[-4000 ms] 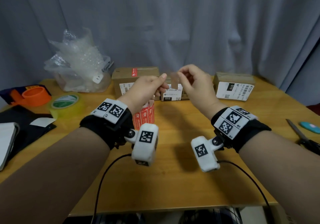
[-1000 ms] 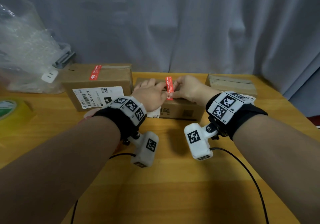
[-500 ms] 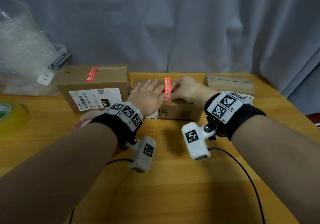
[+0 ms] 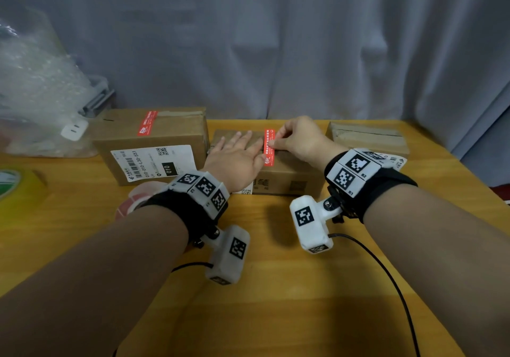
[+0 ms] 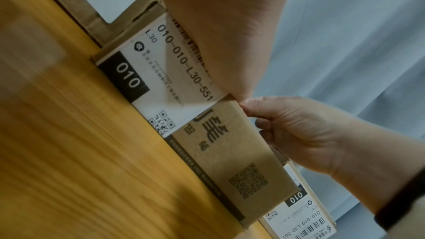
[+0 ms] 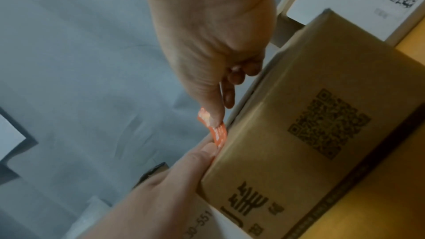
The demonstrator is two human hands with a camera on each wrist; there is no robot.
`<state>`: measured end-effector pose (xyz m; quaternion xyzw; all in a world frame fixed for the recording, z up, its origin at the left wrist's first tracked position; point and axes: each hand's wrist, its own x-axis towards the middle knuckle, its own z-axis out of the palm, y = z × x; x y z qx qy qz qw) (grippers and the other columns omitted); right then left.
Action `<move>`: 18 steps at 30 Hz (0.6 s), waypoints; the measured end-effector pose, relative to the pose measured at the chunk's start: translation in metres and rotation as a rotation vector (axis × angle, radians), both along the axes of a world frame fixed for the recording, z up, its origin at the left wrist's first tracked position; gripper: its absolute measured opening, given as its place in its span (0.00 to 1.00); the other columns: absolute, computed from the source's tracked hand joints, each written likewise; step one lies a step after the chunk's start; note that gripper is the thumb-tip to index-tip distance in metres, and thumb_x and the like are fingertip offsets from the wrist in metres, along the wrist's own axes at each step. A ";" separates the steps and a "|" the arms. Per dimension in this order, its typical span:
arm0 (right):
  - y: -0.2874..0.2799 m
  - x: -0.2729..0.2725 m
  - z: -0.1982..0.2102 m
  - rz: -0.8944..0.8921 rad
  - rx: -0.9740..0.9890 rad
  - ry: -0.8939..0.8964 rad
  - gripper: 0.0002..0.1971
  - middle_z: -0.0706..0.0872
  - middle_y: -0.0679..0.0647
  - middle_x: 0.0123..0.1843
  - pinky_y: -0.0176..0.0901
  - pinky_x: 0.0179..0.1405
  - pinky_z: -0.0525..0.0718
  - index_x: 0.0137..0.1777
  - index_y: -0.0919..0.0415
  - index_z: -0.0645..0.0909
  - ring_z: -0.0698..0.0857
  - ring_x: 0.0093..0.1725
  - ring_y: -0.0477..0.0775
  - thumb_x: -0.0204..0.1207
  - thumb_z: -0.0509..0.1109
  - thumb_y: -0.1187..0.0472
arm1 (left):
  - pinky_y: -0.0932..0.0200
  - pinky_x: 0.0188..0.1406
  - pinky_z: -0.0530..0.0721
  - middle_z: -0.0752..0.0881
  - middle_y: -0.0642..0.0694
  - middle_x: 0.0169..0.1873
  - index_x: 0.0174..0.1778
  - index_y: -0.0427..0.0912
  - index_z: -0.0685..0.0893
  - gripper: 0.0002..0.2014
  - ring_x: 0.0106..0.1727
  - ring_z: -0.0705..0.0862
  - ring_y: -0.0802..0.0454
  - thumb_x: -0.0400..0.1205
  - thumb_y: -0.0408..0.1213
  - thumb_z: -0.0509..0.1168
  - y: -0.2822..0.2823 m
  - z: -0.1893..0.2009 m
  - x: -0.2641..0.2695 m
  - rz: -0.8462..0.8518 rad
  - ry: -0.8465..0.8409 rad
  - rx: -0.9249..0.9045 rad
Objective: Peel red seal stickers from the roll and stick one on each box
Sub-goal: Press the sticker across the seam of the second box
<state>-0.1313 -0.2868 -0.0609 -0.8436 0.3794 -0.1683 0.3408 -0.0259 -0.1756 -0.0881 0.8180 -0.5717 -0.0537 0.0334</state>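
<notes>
both forearms reach forward over the wooden table [image 4: 276,301] and meet at the middle box [image 4: 287,174], the low cardboard one in the row of three. the left hand [image 4: 234,160] lies palm down on that box's top, fingers straight and slightly spread, pointing away from the body, its thumb tip at the near end of the red sticker [image 4: 269,146]. the right hand [image 4: 298,138] comes in from the right with the wrist raised and fingers curled; its thumb and forefinger pinch the sticker's right edge about halfway along. in the right wrist view the sticker [image 6: 215,130] stands a little off the cardboard under the pinching thumb, its lower end bending toward the box edge where the left thumb meets it, so it is not flat all along. the strip runs front to back across the box top, near end reaching the front edge. the left box [image 4: 154,141], taller and touching or just beside the middle one, already carries a red sticker [image 4: 147,123] across its top seam. the right box [image 4: 367,135] sits behind the right wrist, its top showing tape only. the sticker roll [image 4: 135,199] lies on the table just left of the left wrist, partly hidden by the wristband. a bag of bubble wrap [image 4: 36,94] and a yellow tape roll [image 4: 16,188] sit at far left.
</notes>
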 end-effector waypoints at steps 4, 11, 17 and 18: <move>-0.002 0.000 -0.012 -0.033 -0.104 0.081 0.13 0.82 0.43 0.36 0.60 0.63 0.78 0.29 0.48 0.77 0.84 0.52 0.54 0.71 0.75 0.50 | 0.46 0.81 0.41 0.48 0.48 0.84 0.82 0.55 0.47 0.26 0.84 0.45 0.50 0.86 0.53 0.37 0.000 -0.002 -0.002 0.007 0.003 -0.019; -0.003 -0.001 -0.013 -0.044 -0.142 0.096 0.09 0.84 0.45 0.42 0.57 0.66 0.73 0.37 0.50 0.81 0.82 0.53 0.51 0.73 0.71 0.47 | 0.46 0.82 0.42 0.49 0.49 0.84 0.82 0.56 0.49 0.26 0.84 0.46 0.50 0.86 0.53 0.37 -0.002 -0.004 0.000 0.012 -0.002 -0.036; -0.007 0.004 -0.016 -0.075 -0.170 0.134 0.11 0.83 0.45 0.41 0.55 0.64 0.71 0.35 0.50 0.80 0.80 0.52 0.50 0.72 0.72 0.46 | 0.46 0.81 0.42 0.50 0.49 0.84 0.81 0.56 0.50 0.25 0.84 0.47 0.50 0.86 0.53 0.38 -0.002 -0.006 0.000 0.013 -0.006 -0.056; -0.007 0.005 -0.017 -0.084 -0.177 0.138 0.12 0.83 0.45 0.41 0.54 0.63 0.70 0.33 0.50 0.78 0.79 0.51 0.50 0.72 0.72 0.45 | 0.46 0.81 0.42 0.51 0.49 0.84 0.81 0.56 0.51 0.25 0.84 0.47 0.50 0.86 0.53 0.38 -0.002 -0.006 0.000 0.012 -0.006 -0.059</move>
